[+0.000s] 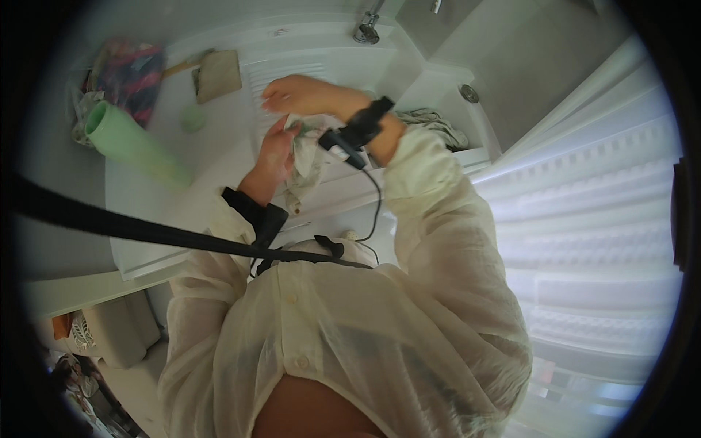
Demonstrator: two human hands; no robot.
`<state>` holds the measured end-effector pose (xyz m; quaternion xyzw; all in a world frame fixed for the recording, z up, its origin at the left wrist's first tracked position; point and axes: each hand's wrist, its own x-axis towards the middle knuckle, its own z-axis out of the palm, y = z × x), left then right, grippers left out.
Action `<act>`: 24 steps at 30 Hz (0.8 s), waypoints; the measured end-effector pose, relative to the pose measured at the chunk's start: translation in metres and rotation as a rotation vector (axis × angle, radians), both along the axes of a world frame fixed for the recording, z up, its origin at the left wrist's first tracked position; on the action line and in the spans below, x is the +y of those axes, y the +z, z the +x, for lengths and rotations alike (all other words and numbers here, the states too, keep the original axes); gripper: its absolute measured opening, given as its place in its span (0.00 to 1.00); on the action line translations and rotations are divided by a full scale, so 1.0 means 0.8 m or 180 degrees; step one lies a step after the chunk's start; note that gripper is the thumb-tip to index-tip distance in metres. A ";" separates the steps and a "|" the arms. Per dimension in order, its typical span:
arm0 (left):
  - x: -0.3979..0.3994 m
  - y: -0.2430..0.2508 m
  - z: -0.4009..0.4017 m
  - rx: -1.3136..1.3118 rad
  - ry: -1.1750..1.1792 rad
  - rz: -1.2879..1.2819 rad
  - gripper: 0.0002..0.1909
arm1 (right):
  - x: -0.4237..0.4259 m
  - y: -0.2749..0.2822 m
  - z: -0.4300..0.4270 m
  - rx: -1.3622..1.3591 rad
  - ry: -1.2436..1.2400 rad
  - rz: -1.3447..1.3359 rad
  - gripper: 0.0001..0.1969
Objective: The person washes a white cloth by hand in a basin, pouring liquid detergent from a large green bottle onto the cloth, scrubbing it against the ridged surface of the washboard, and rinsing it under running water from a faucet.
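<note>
My left hand [274, 150] grips a wet-looking white cloth [306, 159] with green marks, which hangs over the sink's front rim [350, 189]. Just above it my right hand [301, 96] is bent at the wrist over the ridged washboard [263, 76] of a white laundry sink. Its fingers are curled and slightly blurred, and I cannot tell whether anything is between them. A bunched grey-green cloth [432, 123] lies in the basin to the right, partly behind my right forearm. Black bands with devices sit on both wrists.
A chrome faucet [368, 30] stands behind the basin. On the left counter [148, 219] are a tall pale green container [131, 142], a pale green round object [193, 119], a folded beige cloth [219, 76] and a pink-and-navy bag [131, 71]. A white curtain [580, 219] hangs at right.
</note>
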<state>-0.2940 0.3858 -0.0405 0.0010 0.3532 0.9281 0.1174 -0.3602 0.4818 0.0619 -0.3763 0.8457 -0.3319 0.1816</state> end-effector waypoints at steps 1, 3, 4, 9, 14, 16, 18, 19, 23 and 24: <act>0.002 0.022 0.000 0.0195 -0.0254 -0.0334 0.17 | 0.030 0.008 -0.001 0.0187 -0.0072 -0.0114 0.19; 0.012 0.068 0.004 0.0530 -0.0484 0.0153 0.14 | 0.083 0.022 0.009 0.0011 -0.0325 -0.0233 0.19; 0.017 0.084 -0.009 0.0539 -0.0686 -0.0133 0.14 | 0.099 0.027 0.016 0.0024 -0.0338 -0.0237 0.19; 0.060 0.178 -0.051 0.1031 -0.0940 -0.1315 0.14 | 0.164 0.058 0.053 -0.0416 -0.1494 -0.1837 0.18; 0.132 0.231 -0.109 0.1239 -0.0875 -0.1872 0.15 | 0.250 0.079 -0.001 -0.0848 -0.1484 -0.2176 0.16; 0.147 0.247 -0.134 0.1402 -0.0877 -0.2058 0.16 | 0.265 0.101 -0.012 -0.0793 -0.1555 -0.1996 0.16; 0.152 0.247 -0.163 0.1711 -0.1032 -0.2129 0.16 | 0.275 0.121 -0.022 -0.1327 -0.1468 -0.2651 0.15; 0.161 0.248 -0.174 0.1733 -0.1043 -0.2130 0.16 | 0.295 0.114 -0.042 -0.1306 -0.1476 -0.2660 0.15; 0.166 0.238 -0.207 0.1203 -0.0748 -0.2204 0.16 | 0.310 0.054 -0.126 0.3289 -0.0060 -0.1656 0.26; 0.170 0.233 -0.212 0.0843 -0.0704 -0.1976 0.16 | 0.306 0.025 -0.152 0.1270 -0.0375 -0.2381 0.24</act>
